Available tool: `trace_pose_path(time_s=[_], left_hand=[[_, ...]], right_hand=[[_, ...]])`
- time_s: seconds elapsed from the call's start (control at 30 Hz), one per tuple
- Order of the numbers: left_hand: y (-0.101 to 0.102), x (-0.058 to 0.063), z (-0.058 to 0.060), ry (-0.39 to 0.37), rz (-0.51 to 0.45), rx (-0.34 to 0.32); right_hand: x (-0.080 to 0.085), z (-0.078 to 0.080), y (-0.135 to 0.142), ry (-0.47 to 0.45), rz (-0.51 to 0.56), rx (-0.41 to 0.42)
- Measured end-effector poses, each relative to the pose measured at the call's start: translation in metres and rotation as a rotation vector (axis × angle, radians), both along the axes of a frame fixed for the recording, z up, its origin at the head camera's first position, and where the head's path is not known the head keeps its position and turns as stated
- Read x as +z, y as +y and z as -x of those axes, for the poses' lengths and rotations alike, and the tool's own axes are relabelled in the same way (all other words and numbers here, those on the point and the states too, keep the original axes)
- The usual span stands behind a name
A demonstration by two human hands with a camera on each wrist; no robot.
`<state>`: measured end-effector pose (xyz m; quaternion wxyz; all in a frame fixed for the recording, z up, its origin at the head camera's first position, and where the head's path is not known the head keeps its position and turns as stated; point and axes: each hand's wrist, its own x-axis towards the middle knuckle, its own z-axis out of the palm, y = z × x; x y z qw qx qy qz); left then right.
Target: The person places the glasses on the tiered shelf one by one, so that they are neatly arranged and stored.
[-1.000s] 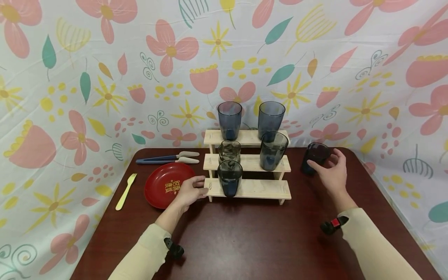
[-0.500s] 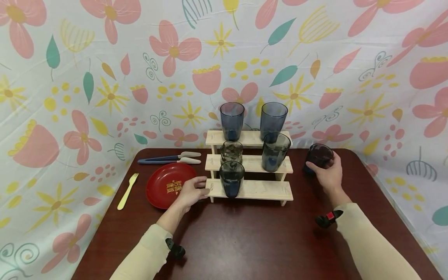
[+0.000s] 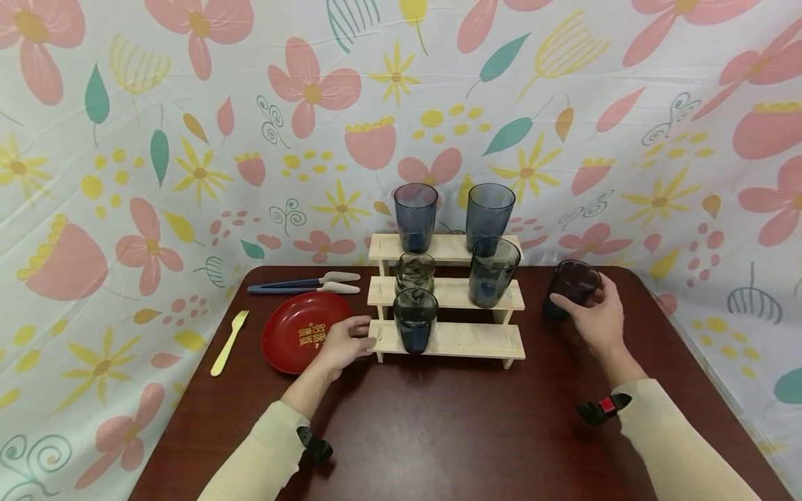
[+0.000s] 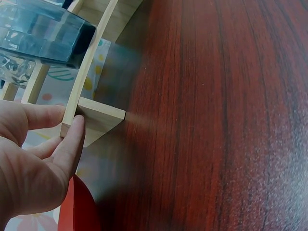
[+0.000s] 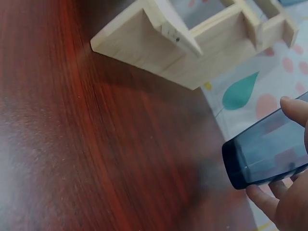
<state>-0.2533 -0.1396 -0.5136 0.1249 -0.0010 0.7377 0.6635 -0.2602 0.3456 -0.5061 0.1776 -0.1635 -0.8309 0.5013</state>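
Note:
A three-step wooden shelf [image 3: 466, 339] stands in the middle of the table in the head view. My left hand [image 3: 343, 342] pinches the left end of its lowest step, thumb above and fingers below, as the left wrist view shows. To the right of the shelf, my right hand [image 3: 598, 309] grips a dark blue glass tumbler [image 5: 269, 144], thumb on one side and fingers on the other. In the right wrist view the tumbler's thick base points toward the table. One smoky tumbler [image 3: 415, 321] sits on the lowest step, near my left hand.
Two blue tumblers [image 3: 416, 217] occupy the top step. On the middle step are a small clear glass [image 3: 413, 273] and a tall grey tumbler [image 3: 493, 273]. Left of the shelf lie a red plate [image 3: 285, 334], a yellow fork [image 3: 229, 344] and two blue-handled spreaders [image 3: 301, 285].
My right hand and its tumbler have shifted slightly toward me and to the right. The left hand keeps its hold on the shelf, and the other glasses stay put.

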Motion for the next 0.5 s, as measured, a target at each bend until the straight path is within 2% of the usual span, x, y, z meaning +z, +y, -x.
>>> trace_pose_path(time_s=[0.3,0.5], left_hand=[[0.001,0.002,-0.003,0.005,-0.005,0.002],[0.002,0.003,-0.003,0.015,-0.012,0.004]], right_hand=[[0.021,-0.03,-0.004,0.04,-0.126,0.094],[0.035,-0.052,-0.013,0.06,-0.161,0.174]])
